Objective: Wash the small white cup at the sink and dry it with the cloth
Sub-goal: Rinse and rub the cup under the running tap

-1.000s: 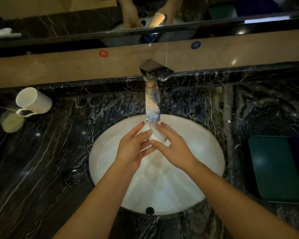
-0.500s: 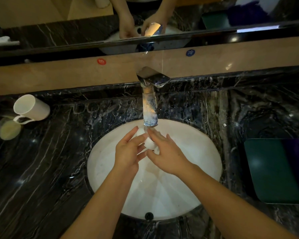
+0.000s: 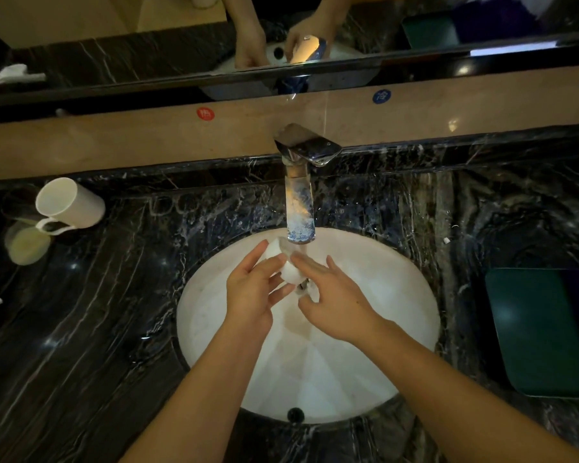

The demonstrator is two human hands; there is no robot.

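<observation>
I held the small white cup [image 3: 286, 267] under the chrome faucet [image 3: 301, 208], over the far part of the round white basin [image 3: 411, 295]. My left hand [image 3: 249, 290] cupped it, fingers curled round its side; my right hand [image 3: 331, 295] touched it with relaxed fingers. On the veined black marble counter [image 3: 97, 329], a white mug [image 3: 71, 203] lay tipped at far left, and a dark green tray [image 3: 532, 332] sat right.
</observation>
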